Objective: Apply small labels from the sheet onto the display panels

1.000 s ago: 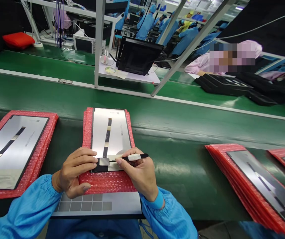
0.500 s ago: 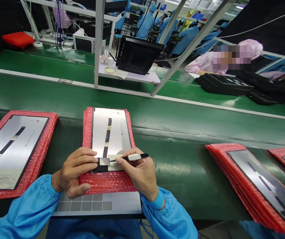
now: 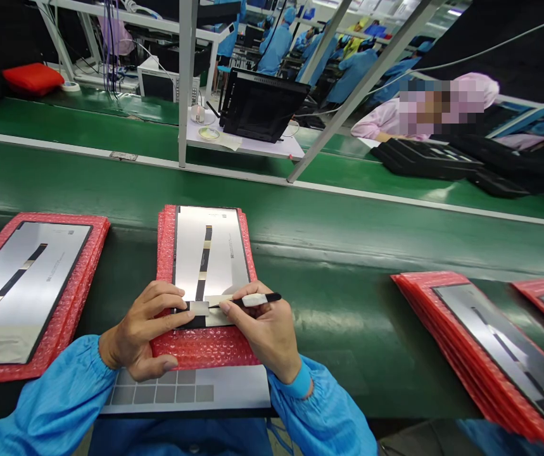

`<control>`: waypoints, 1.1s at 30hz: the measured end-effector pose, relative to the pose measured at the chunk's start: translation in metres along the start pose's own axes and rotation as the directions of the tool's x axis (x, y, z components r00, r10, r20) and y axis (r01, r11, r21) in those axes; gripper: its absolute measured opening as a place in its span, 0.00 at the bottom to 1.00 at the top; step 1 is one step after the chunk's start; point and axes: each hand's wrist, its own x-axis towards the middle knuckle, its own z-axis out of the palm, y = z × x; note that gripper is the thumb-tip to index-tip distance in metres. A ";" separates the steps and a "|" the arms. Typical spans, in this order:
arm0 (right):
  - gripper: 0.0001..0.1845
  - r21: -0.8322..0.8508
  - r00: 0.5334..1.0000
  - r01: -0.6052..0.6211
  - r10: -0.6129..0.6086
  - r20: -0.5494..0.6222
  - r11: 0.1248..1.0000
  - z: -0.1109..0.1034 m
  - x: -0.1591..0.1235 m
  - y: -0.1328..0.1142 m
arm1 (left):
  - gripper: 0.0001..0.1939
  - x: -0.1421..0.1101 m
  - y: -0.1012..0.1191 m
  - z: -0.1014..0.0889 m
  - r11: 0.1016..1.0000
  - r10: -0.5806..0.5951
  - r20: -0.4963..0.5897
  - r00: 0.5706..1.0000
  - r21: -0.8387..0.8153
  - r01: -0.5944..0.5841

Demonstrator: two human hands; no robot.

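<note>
Green counter [image 3: 342,361]: dark and glossy, running across the view and carrying the panels.

Display panel [image 3: 209,247]: silver-backed with a black strip down its middle, lying flat on a stack of red bubble wrap [image 3: 167,278], directly in front of the person at the counter's near side.

Pale film tab [image 3: 199,308]: lies across the panel's lower end, at the foot of the black strip.

Right hand [image 3: 259,332]: pinches a slim tool [image 3: 255,300] with a white grip, its dark tip at the pale film tab.

Left hand [image 3: 143,329]: fingers lie across the panel's lower end, thumb out over the wrap; whether they grip the edge or only press, I cannot tell.

Grey-squared sheet [image 3: 181,392]: just below the wrap, nearest the person.

Neighbouring panels: one on red wrap to the left [image 3: 29,291], another to the right [image 3: 504,342].

Beyond the counter: a black monitor [image 3: 262,104] on a white shelf, a co-worker in a pink gown [image 3: 390,120], and blue-gowned workers [image 3: 276,47] further off.
</note>
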 end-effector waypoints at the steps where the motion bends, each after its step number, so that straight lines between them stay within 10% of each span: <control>1: 0.10 -0.005 1.000 0.002 -0.002 0.000 1.000 0.000 0.000 0.000 | 0.30 0.000 0.000 0.000 1.000 0.000 0.000 1.000 0.000 0.000; 33: 0.11 -0.080 1.000 0.000 0.002 0.021 0.997 0.000 0.001 0.003 | 0.32 0.001 -0.001 -0.003 0.993 0.077 0.063 0.995 0.087 -0.083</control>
